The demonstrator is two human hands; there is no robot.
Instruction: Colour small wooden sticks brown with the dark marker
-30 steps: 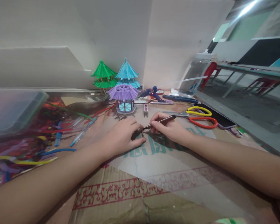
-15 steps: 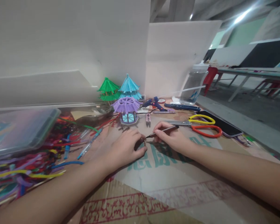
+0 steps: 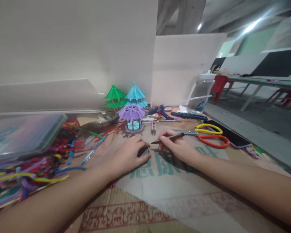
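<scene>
My right hand (image 3: 171, 142) is closed around a dark, slim pen (image 3: 169, 138), its pointed tip aimed left at my left hand (image 3: 133, 150). The left hand rests on the cardboard, thumb and fingers curled around a small, short brownish piece (image 3: 148, 150), too small to name surely. A narrow gap shows between pen tip and left fingertips. Just beyond my hands stands a small pavilion model (image 3: 133, 118) with a purple roof and pale blue panels. Behind it are a blue-roofed model (image 3: 135, 94) and a green-roofed model (image 3: 115, 97).
Scissors (image 3: 212, 136) with yellow and red handles lie beside my right hand, near a phone (image 3: 229, 134). Farther back are thread snips (image 3: 153, 128), a glue gun (image 3: 161, 111), a utility knife (image 3: 189, 116) and a clear bottle (image 3: 201, 94). Colourful pipe cleaners (image 3: 36, 178) and a plastic box (image 3: 48, 136) crowd the left.
The pen tip has drawn slightly away from the piece in my left hand. The whole view has tilted a little, so the objects at the back appear lower.
</scene>
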